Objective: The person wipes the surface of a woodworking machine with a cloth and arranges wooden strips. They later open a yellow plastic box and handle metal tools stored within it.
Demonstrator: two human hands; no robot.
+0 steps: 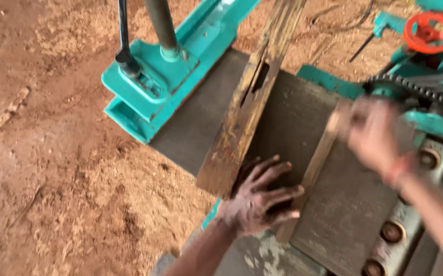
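Head view, nearest first?
— Left hand [262, 197] at six o'clock, fingers spread flat on the metal table [344, 214], touching the near end of the plank [244, 102].
— And the right?
— Right hand [372, 133] at three o'clock, blurred, curled over a thin wooden strip [308, 179].
— Farther?
— Plank runs toward twelve; teal machine frame [150, 76] at eleven; red handwheel [430, 31] at one.

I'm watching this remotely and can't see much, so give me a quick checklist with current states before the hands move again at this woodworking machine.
1. Left hand flat on the machine table, beside the slotted plank: ok.
2. Right hand position: blurred, at the thin wooden strip; grip cannot tell.
3. Right hand away from the exposed chain: not ok, close.
4. Plank lying flat: not ok, its near end sits raised.
5. Machine running: cannot tell.
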